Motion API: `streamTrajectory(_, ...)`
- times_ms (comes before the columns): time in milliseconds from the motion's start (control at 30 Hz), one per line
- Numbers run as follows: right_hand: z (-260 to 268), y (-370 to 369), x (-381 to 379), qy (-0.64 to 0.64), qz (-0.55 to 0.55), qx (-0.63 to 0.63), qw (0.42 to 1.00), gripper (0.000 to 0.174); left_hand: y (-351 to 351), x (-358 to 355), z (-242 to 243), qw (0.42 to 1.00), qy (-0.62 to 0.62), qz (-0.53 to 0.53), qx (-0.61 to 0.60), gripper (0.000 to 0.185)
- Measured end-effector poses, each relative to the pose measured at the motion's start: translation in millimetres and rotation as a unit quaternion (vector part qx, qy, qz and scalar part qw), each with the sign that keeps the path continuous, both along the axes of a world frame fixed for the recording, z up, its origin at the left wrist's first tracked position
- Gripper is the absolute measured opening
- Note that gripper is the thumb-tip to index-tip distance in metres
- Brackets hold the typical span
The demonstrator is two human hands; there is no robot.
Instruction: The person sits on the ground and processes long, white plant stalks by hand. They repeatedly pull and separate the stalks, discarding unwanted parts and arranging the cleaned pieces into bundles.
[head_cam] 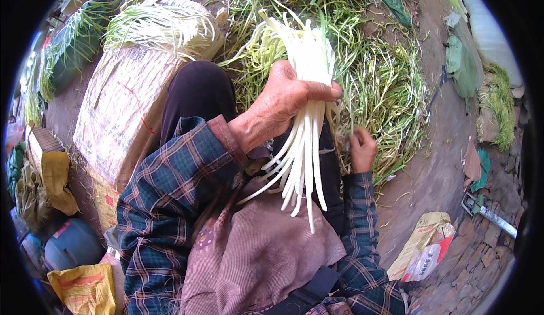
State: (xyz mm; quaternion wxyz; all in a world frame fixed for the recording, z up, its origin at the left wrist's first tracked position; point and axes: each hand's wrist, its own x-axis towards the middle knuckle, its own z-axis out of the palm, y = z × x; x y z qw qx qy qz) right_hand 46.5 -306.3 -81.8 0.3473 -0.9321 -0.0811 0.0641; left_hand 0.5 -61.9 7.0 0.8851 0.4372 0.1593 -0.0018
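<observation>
My left hand grips a bunch of pale stalks, perhaps garlic chives, above my lap. Their white ends hang down over my brown apron, and the other ends rise past my thumb. Lower and to the right, my right hand has its fingers curled at the edge of the heap of green leaves and stalks. Thin fibrous matter lies against its fingertips; whether they pinch it cannot be told. More pale stalks lie on a woven sack to the left of my knee.
Another pile of stalks lies across the sack's far end. A blue rounded container and a yellow bag are at the lower left. Torn packaging and a metal bar lie at the right, with green plastic beyond.
</observation>
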Motion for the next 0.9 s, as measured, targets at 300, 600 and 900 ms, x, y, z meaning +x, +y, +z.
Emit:
streamTrajectory(300, 59, 36, 0, 0.122, 0.205, 0.235, 0.942, 0.034, 1, 2, 3, 0.999, -0.019, -0.031, -0.021, 0.022)
streamTrajectory(600, 75, 70, 7, 0.16, 0.03, 0.52, 0.838, 0.021, 10, -1, 0, 0.999, -0.041, -0.03, -0.007, 0.03)
streamTrajectory(900, 89, 100, 3, 0.1, 0.069, 0.447, 0.886, 0.024, 3, 0, 0, 0.996, -0.039, 0.019, 0.075, 0.026)
